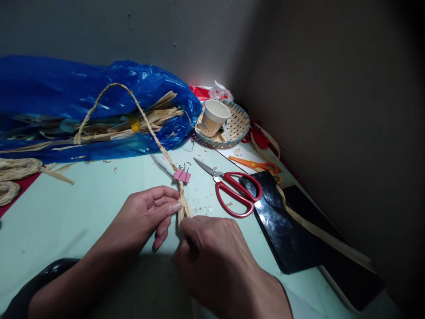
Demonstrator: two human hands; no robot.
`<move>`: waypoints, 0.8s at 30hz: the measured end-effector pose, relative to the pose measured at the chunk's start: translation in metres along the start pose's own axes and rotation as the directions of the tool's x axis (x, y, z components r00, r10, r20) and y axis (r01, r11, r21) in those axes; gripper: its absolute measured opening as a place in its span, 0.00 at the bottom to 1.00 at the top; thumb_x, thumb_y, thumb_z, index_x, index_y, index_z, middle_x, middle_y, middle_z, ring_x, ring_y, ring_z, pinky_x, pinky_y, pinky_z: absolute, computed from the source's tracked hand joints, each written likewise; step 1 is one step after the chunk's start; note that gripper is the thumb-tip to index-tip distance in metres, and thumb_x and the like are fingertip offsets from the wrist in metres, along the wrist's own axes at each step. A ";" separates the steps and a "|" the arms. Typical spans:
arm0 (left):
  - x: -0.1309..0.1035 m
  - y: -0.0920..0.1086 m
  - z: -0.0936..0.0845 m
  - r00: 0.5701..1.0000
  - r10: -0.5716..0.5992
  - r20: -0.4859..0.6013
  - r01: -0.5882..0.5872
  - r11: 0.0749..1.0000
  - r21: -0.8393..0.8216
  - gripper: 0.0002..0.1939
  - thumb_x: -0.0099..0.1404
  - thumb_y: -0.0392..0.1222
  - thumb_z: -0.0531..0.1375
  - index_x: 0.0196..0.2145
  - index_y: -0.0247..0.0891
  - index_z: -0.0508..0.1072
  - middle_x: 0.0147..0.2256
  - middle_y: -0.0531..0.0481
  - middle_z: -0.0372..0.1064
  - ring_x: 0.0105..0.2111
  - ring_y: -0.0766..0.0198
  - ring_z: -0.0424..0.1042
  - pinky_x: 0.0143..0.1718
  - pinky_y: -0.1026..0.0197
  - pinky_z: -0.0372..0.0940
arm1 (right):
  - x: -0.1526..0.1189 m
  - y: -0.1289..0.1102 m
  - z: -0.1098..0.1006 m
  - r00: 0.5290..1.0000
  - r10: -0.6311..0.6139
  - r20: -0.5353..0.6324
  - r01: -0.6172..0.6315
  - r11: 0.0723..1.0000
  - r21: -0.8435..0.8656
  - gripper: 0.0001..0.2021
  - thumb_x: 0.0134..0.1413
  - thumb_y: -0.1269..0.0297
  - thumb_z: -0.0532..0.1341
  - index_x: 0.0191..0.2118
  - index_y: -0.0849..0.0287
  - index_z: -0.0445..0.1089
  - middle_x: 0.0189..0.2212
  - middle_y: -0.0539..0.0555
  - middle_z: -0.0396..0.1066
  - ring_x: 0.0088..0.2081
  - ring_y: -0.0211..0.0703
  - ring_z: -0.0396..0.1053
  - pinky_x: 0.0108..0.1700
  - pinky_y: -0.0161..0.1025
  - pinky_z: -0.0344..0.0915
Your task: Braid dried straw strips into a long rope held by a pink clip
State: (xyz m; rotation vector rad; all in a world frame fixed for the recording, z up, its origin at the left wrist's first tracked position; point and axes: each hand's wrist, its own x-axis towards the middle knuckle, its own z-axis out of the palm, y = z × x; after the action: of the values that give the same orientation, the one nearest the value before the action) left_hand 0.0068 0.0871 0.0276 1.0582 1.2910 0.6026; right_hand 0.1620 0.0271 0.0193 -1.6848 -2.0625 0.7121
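Note:
A braided straw cord (151, 128) arches up over the blue plastic bag and comes down toward the hands. A pink binder clip (182, 175) grips the braid just above my fingers. Below the clip the braid parts into loose flat strands (184, 207). My left hand (154, 215) pinches the left side of the strands between thumb and forefinger. My right hand (215, 252) is closed on the strands just below and to the right, its fingertips partly hidden. Red-handled scissors (237, 190) lie slightly open to the right of the clip.
Straw bundles (162, 117) lie in the blue bag (83, 79) at the back left. A woven basket (241, 122) holds a paper cup (215, 116). Orange scissors (254, 164) and dark flat objects (282, 226) lie right. Coiled braids (20, 170) sit far left.

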 end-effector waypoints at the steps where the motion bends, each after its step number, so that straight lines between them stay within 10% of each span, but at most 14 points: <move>1: 0.000 0.000 0.000 1.000 -0.006 0.005 0.006 1.000 -0.007 0.09 0.61 0.45 0.66 0.37 0.38 0.75 0.11 0.64 0.62 0.11 0.73 0.58 0.18 0.68 0.52 | 0.000 -0.001 0.000 1.000 0.001 0.006 -0.001 1.000 -0.004 0.08 0.47 0.75 0.58 0.29 0.54 0.70 0.23 0.50 0.68 0.24 0.40 0.58 0.28 0.38 0.45; 16: 0.003 -0.003 -0.003 1.000 0.029 0.013 -0.027 0.987 -0.157 0.12 0.57 0.44 0.71 0.33 0.35 0.76 0.19 0.62 0.62 0.13 0.81 0.51 0.15 0.73 0.44 | 0.003 0.003 -0.031 0.974 0.109 0.201 -0.121 0.991 0.051 0.13 0.60 0.69 0.57 0.23 0.57 0.60 0.21 0.47 0.61 0.23 0.37 0.55 0.29 0.38 0.47; 24: 0.007 -0.005 -0.005 0.998 0.052 0.040 -0.045 0.987 -0.156 0.18 0.52 0.50 0.75 0.33 0.35 0.77 0.20 0.60 0.65 0.12 0.80 0.52 0.14 0.73 0.45 | 0.016 0.003 -0.026 0.996 0.093 -0.011 -0.090 0.984 0.157 0.04 0.66 0.68 0.61 0.39 0.61 0.72 0.33 0.53 0.74 0.33 0.41 0.66 0.36 0.38 0.56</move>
State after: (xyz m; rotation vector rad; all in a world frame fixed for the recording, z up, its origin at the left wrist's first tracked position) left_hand 0.0021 0.0921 0.0200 0.9715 1.1639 0.7013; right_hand 0.1764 0.0474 0.0376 -1.6987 -1.8742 0.8606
